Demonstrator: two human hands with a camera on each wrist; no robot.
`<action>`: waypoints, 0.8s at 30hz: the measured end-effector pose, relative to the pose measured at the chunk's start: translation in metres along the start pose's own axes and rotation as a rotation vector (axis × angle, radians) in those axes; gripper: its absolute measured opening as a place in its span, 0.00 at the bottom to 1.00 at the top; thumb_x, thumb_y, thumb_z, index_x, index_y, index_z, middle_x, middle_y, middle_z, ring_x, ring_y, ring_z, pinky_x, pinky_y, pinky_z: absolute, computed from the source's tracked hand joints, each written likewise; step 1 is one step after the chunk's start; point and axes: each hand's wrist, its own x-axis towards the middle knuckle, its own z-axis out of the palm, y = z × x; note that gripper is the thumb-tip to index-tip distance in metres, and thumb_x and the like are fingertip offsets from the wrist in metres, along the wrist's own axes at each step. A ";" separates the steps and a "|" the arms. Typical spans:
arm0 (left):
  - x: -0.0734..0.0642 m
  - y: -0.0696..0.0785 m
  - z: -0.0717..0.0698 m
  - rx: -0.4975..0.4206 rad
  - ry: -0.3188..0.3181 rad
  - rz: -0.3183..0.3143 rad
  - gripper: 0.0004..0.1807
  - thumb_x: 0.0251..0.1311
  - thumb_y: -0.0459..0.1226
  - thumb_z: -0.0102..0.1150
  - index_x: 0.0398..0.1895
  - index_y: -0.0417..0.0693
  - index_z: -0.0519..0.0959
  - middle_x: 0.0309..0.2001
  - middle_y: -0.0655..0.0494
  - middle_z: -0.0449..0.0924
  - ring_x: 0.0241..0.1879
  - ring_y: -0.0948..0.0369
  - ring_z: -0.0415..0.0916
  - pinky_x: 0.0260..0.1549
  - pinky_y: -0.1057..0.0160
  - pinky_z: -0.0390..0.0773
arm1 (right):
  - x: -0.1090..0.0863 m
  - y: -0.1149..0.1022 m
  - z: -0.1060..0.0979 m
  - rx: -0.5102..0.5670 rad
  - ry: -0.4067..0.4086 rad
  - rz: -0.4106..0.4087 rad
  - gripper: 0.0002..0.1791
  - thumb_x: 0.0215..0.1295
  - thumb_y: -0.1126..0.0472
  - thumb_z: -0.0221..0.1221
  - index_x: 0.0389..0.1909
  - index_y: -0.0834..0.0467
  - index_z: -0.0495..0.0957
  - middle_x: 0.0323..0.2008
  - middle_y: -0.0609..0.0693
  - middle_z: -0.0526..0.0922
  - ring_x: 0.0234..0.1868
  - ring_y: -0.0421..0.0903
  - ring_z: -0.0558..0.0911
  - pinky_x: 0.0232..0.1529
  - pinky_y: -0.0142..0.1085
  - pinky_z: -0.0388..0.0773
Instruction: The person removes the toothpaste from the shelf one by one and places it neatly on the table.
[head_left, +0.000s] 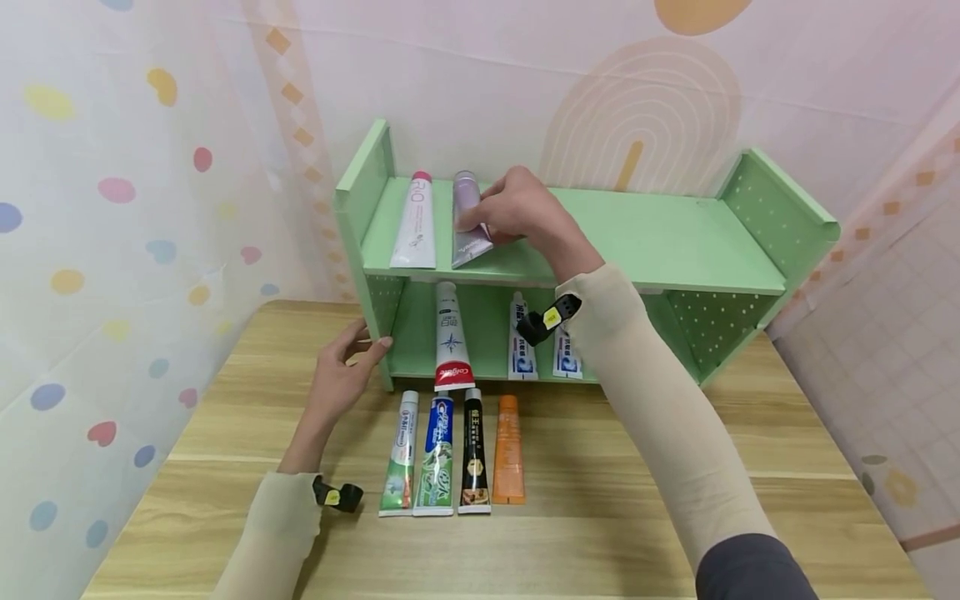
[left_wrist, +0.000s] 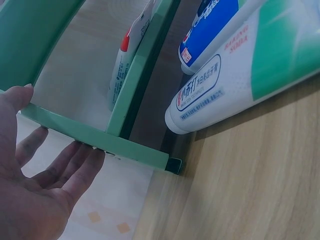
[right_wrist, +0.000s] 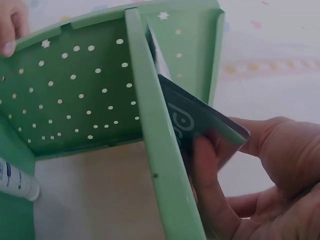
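On the top board of a green two-tier shelf (head_left: pixel 645 242), my right hand (head_left: pixel 525 204) holds a light purple tube (head_left: pixel 467 195) between thumb and fingers. The tube's flat end lies near the board's front edge; in the right wrist view that end (right_wrist: pixel 220 117) tilts up off the edge. Left of it lies a white tube with a pink cap (head_left: pixel 415 223). My left hand (head_left: pixel 339 377) grips the front edge of the shelf's left side panel (left_wrist: pixel 75 125), thumb on the inner side and fingers on the outer side.
On the lower tier lie a white and red Colgate tube (head_left: pixel 452 337) and two small white-blue tubes (head_left: pixel 522 350), one partly behind my right wrist. In front on the wooden table (head_left: pixel 600 533) are a green-white tube (head_left: pixel 400 458), a blue-green Crest tube (head_left: pixel 437 458), a black tube (head_left: pixel 474 454) and an orange tube (head_left: pixel 509 454).
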 end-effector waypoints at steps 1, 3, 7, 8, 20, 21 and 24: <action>0.000 0.000 0.001 -0.003 -0.003 0.000 0.33 0.73 0.51 0.59 0.77 0.55 0.67 0.64 0.42 0.78 0.58 0.52 0.76 0.48 0.61 0.85 | 0.001 0.002 -0.002 0.021 -0.015 -0.001 0.25 0.63 0.54 0.71 0.59 0.56 0.82 0.52 0.50 0.82 0.45 0.44 0.79 0.40 0.30 0.75; 0.001 0.001 0.002 -0.009 -0.010 -0.001 0.33 0.73 0.51 0.59 0.77 0.56 0.67 0.64 0.43 0.78 0.58 0.51 0.76 0.49 0.58 0.85 | 0.003 0.005 -0.005 0.055 -0.042 -0.004 0.26 0.64 0.54 0.71 0.62 0.55 0.81 0.52 0.50 0.82 0.43 0.44 0.79 0.38 0.30 0.73; 0.001 0.002 0.003 -0.009 -0.012 -0.005 0.33 0.72 0.52 0.59 0.77 0.57 0.67 0.64 0.43 0.78 0.59 0.50 0.76 0.52 0.52 0.84 | 0.004 0.010 -0.010 0.097 -0.071 -0.024 0.28 0.65 0.54 0.70 0.66 0.53 0.79 0.52 0.51 0.82 0.40 0.44 0.78 0.36 0.30 0.70; 0.001 0.002 0.003 -0.009 -0.011 -0.006 0.32 0.72 0.52 0.59 0.77 0.57 0.67 0.64 0.43 0.78 0.59 0.50 0.76 0.52 0.51 0.84 | 0.004 0.011 -0.010 0.107 -0.074 -0.029 0.29 0.65 0.55 0.70 0.67 0.53 0.78 0.52 0.51 0.81 0.40 0.44 0.78 0.35 0.30 0.70; -0.001 0.003 0.001 -0.010 0.001 -0.006 0.31 0.72 0.51 0.59 0.76 0.57 0.69 0.63 0.43 0.79 0.58 0.51 0.76 0.48 0.60 0.85 | -0.005 0.022 -0.010 0.274 -0.052 -0.086 0.35 0.65 0.60 0.70 0.73 0.53 0.71 0.60 0.52 0.80 0.49 0.46 0.83 0.46 0.33 0.82; -0.001 0.003 0.001 -0.010 0.001 -0.007 0.31 0.72 0.51 0.59 0.76 0.56 0.69 0.63 0.43 0.79 0.58 0.52 0.76 0.49 0.60 0.85 | -0.007 0.024 -0.011 0.283 -0.049 -0.092 0.35 0.65 0.60 0.70 0.73 0.53 0.71 0.60 0.52 0.80 0.49 0.47 0.82 0.47 0.34 0.82; -0.001 0.004 0.002 -0.008 -0.008 -0.014 0.32 0.72 0.52 0.59 0.76 0.56 0.68 0.63 0.43 0.79 0.58 0.52 0.76 0.50 0.58 0.85 | -0.012 0.029 -0.011 0.306 -0.038 -0.098 0.35 0.65 0.61 0.69 0.73 0.52 0.70 0.61 0.52 0.79 0.51 0.47 0.82 0.49 0.35 0.83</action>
